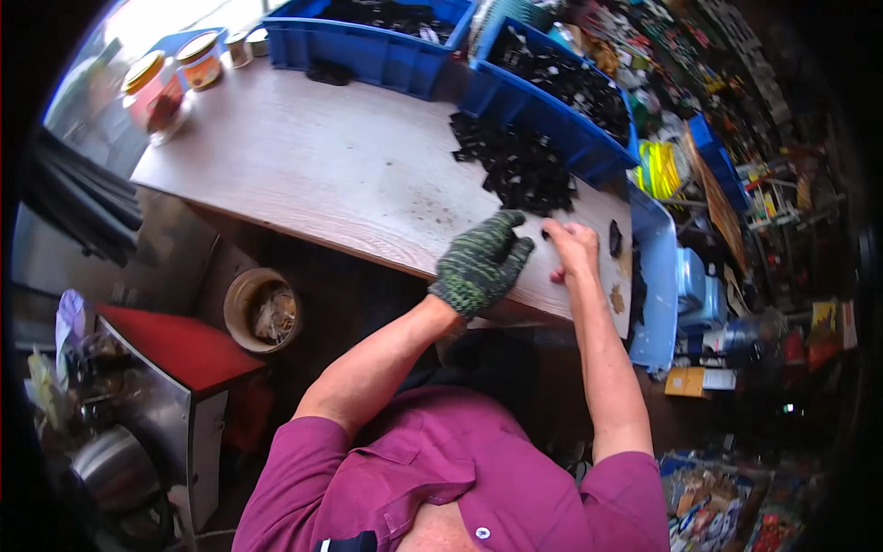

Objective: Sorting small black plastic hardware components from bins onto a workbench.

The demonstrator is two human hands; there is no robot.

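Observation:
A green-and-black knitted glove covers my left hand (pixel 480 261), which is over the table's near edge. Its thumb stands apart from the curved fingers, and nothing shows between them. Just to its right, my bare right hand (pixel 574 248) is closed in a pinch. A small dark bit shows at its fingertips, apparently one of the black pieces, partly hidden by the fingers. Beyond both hands lies a loose pile of small flat black pieces (pixel 522 166) on the pale wood-grain table (pixel 313 152). One black piece (pixel 615 238) lies alone to the right of my right hand.
Two blue crates (pixel 354 57) (pixel 543 120) of black pieces stand along the far side. Jars (pixel 153 92) sit at the far left. A light-blue bin (pixel 655 276) adjoins the table's right end. Below left are a waste bucket (pixel 241 308) and a red-topped cabinet (pixel 175 345).

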